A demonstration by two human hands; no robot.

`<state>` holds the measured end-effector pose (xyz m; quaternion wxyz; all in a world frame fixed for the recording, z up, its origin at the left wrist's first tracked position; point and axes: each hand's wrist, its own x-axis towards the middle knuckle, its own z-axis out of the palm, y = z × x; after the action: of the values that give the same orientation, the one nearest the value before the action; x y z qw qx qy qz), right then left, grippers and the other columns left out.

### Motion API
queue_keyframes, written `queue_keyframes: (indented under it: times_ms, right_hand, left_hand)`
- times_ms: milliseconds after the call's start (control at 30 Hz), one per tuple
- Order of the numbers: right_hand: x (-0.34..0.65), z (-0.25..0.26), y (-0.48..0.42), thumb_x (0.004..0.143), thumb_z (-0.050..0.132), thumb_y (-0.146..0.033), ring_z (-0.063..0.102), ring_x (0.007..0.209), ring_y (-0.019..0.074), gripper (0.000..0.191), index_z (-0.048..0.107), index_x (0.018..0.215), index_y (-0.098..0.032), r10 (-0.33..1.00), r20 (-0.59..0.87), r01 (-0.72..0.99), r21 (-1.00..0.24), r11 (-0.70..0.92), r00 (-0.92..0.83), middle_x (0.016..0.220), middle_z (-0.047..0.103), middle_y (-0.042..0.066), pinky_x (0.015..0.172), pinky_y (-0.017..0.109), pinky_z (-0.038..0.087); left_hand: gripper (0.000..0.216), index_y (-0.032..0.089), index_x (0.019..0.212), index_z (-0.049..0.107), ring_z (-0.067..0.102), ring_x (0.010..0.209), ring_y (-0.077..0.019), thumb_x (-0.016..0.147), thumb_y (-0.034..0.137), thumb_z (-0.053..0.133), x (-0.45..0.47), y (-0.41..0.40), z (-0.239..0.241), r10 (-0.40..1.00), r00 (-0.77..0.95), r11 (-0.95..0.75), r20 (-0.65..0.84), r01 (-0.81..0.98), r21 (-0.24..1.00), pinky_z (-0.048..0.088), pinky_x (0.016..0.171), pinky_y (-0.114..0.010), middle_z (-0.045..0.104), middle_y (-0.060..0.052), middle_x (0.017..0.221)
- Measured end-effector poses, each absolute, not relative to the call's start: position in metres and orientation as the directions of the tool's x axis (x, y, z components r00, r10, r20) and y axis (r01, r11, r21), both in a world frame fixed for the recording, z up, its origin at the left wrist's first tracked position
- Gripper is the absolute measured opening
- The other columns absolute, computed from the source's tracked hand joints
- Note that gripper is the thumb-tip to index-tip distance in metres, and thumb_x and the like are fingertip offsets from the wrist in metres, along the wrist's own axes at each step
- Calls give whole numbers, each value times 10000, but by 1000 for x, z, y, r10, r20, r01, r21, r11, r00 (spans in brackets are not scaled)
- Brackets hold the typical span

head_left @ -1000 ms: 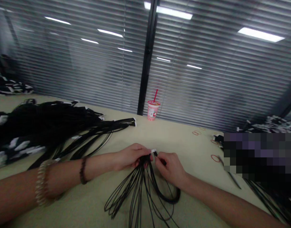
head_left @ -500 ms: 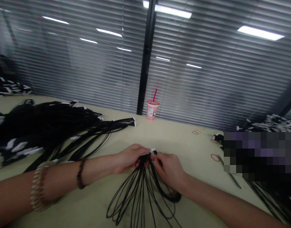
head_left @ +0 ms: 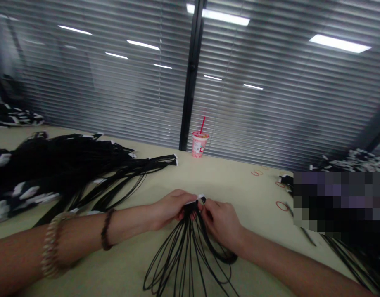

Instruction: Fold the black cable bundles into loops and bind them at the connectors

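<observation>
A bundle of thin black cables point(head_left: 190, 237) hangs in loops below my hands, its white-tipped connectors point(head_left: 201, 197) held together at the top. My left hand point(head_left: 167, 209) is closed on the connector end from the left, thumb on top. From the right, my right hand point(head_left: 222, 220) pinches a connector and the thicker strand of cable under it. The fingertips of both hands nearly meet. What lies under the right fingers is partly hidden.
A large pile of black cables point(head_left: 62, 165) covers the table's left side. More cables point(head_left: 341, 251) lie at the right, partly under a pixelated patch. Red rubber bands point(head_left: 282, 206) are scattered at right. A pink cup point(head_left: 198, 146) with a straw stands before the window blinds.
The cable loops have swung slightly to the right. My hands keep their hold, with only a small shift of the fingers at the connectors.
</observation>
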<state>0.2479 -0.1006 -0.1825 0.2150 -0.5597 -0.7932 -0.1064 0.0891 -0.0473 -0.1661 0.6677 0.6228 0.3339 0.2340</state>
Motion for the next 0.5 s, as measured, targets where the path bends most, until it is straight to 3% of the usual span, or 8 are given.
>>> queue_keyframes:
  times_ms: [267,500]
  right_hand:
    - [244,-181,-103,793,432,-222,580,548,122,128,551,769,-183,850,441,952,38,304,-289,674,637,-10,480,229,227]
    - [244,-181,-104,816,398,-201,569,516,115,154,531,756,-151,820,461,938,106,329,-339,646,629,10,464,217,221]
  left_hand:
    - [373,103,748,586,405,475,-38,690,455,479,89,-52,-164,730,658,144,-184,115,983,222,442,-156,533,-12,610]
    - [368,105,751,585,424,493,-45,688,452,481,89,-51,-163,712,681,140,-170,100,985,253,465,-159,544,-12,617]
